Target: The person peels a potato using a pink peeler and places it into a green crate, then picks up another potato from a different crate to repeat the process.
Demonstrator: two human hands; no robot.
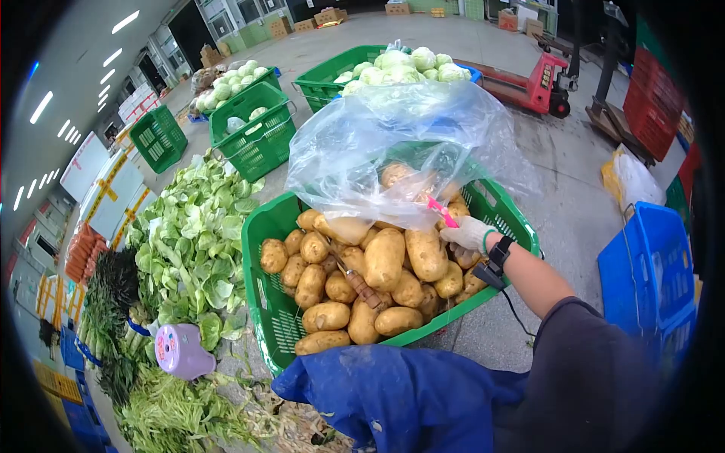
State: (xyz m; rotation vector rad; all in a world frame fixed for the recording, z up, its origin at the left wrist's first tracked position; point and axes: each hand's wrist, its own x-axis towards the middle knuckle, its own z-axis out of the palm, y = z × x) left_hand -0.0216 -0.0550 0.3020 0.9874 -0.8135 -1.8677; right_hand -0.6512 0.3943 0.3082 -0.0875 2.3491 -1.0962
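- Grey floor [563, 174] extends beneath the crates, under rows of ceiling lights [41, 107].
- Green crate [260, 323] stands at centre, directly in front of the person. It contains potatoes [384, 259], piled near the rim.
- Clear plastic sheet [355, 143] covers the far part of the crate and some of the potatoes.
- Right hand [467, 233], in a white glove, is above the right side of the potatoes. Grip: fingers curled nearly closed around a pink tool [444, 214]. The tool's tip meets or overlaps the sheet; contact cannot be confirmed.
- Left hand: outside the view; grip cannot be determined.
- Wooden handle [363, 290] lies on the potatoes, tilted, with a thin shaft directed up and left.
- Black watch [499, 253] is on the right wrist.
- Blue cloth [408, 392] is at the near edge of the crate.
- Leaves [198, 241] form a heap left of the crate; a purple stool [183, 351] stands near their lower end.
- Cabbages [398, 69] fill a crate beyond the sheet.
- Red pallet jack [541, 81] is at far right; blue crate [648, 264] stands nearer, on the right.
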